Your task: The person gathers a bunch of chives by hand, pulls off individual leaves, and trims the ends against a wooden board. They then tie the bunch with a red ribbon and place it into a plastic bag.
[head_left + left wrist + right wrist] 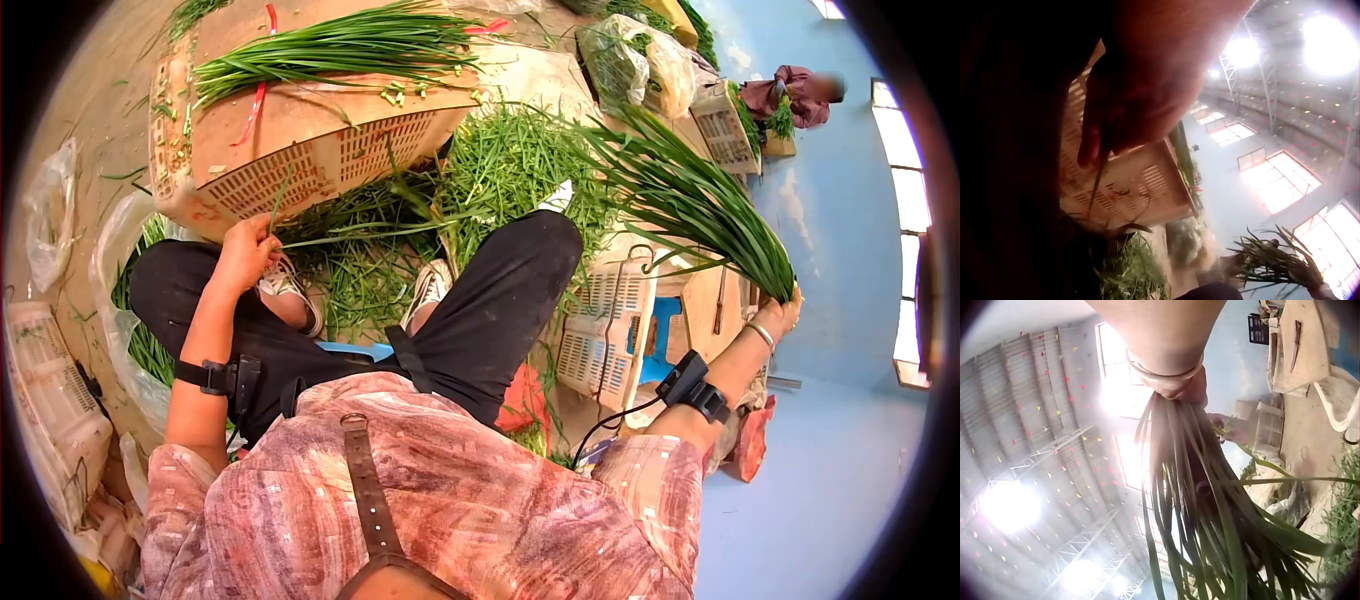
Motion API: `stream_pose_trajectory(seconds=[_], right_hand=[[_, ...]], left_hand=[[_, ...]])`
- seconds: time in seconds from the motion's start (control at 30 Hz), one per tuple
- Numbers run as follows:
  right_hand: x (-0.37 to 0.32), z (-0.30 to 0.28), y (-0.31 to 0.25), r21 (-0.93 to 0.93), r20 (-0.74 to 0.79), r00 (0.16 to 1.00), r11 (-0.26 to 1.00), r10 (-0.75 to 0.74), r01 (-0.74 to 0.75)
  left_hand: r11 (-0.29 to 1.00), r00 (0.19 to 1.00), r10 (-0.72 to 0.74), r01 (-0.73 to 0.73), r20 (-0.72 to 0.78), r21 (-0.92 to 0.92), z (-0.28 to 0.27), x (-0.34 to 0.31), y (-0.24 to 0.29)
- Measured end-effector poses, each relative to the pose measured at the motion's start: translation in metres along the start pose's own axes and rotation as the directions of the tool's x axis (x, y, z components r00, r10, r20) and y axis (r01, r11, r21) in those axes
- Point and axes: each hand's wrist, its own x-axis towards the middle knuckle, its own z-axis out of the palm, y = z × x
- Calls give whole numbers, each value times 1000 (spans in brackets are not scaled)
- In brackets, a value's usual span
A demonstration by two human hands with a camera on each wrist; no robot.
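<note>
My right hand (782,312), raised at the far right, grips a thick bunch of garlic chives (700,200) by one end. The long green leaves fan out toward the upper left. In the right wrist view the bunch (1204,506) hangs from the fist, below a bangle (1166,376). My left hand (245,252) is beside the near edge of an upturned plastic crate and pinches a few loose chive leaves (375,232) that stretch to the right above the shoes. In the left wrist view the hand (1141,106) is dark, its fingertips closed on a thin leaf.
A bundle of chives (340,45) lies on the board-topped crate (300,160), with red ties (258,112) under it. Loose leaves (510,165) cover the floor between and beyond the knees. At right stand another crate (590,335) and a knife (720,300). Another person (795,95) is farther off.
</note>
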Motion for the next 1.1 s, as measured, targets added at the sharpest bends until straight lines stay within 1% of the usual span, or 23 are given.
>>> stream_pose_trajectory(seconds=[0.07,0.1,0.13,0.17,0.23,0.27,0.3,0.37,0.43,0.5,0.57,0.63,0.7,0.73,0.77,0.8,0.87,0.93,0.97,1.0,1.03,1.07,1.1], right_hand=[[-9,6,2,-14,-13,1000,1000,-15,15],[-12,9,4,-17,31,999,1000,12,-12],[-13,11,-1,-20,71,997,999,32,-30],[-12,11,1,44,120,991,997,53,-58],[-19,22,7,-9,34,999,999,-35,36],[-23,27,7,-7,37,998,999,-44,45],[-27,35,8,0,73,997,1000,16,-16],[-36,53,17,4,125,989,996,85,-87],[-48,73,26,32,241,955,982,174,-187],[-45,93,40,-6,200,959,979,200,-203],[-51,113,57,-14,264,927,962,265,-271],[-61,135,72,28,281,903,938,325,-346],[-92,160,86,35,413,805,876,425,-481],[-105,170,91,50,448,778,856,441,-514],[-105,175,99,93,485,729,800,483,-592],[-105,179,107,91,484,739,813,469,-575],[-111,183,114,92,477,751,824,456,-559],[-115,181,117,38,409,755,817,513,-575],[-116,177,119,38,397,757,815,518,-578],[-118,173,121,5,368,772,829,518,-559],[-119,171,123,-31,345,784,841,516,-540],[-117,167,127,-11,396,743,812,540,-584],[-115,164,128,-9,395,743,811,540,-585]], left_hand=[[997,1000,15,-17,23,72,0,-1,-1],[944,992,116,-94,-49,316,1,-1,-6],[827,967,237,-151,-92,542,3,1,-8],[826,964,253,-170,-85,537,5,2,-7],[799,887,359,-132,-290,587,6,0,-3],[815,862,393,-166,-319,556,5,-1,10],[817,859,395,-166,-325,552,6,-2,26],[846,797,521,-433,-306,311,10,-6,64],[774,719,633,-583,-289,246,17,-16,115],[686,634,721,-711,-280,155,25,-22,162],[516,469,849,-837,-244,185,33,-14,197],[443,385,892,-851,-238,283,51,-1,225],[394,269,907,-811,-323,432,80,37,232],[398,268,906,-805,-329,440,86,46,228],[414,372,907,-875,-197,252,90,51,224],[443,441,897,-895,-46,52,94,56,220],[644,646,726,-759,237,97,95,56,201],[680,653,733,-709,189,-189,90,52,166],[649,617,759,-743,208,-165,81,52,150],[659,627,752,-715,202,-234,76,58,126],[735,672,672,-656,311,-173,59,58,114],[808,732,580,-572,357,-138,46,57,103],[852,814,520,-471,261,-229,40,53,92]])
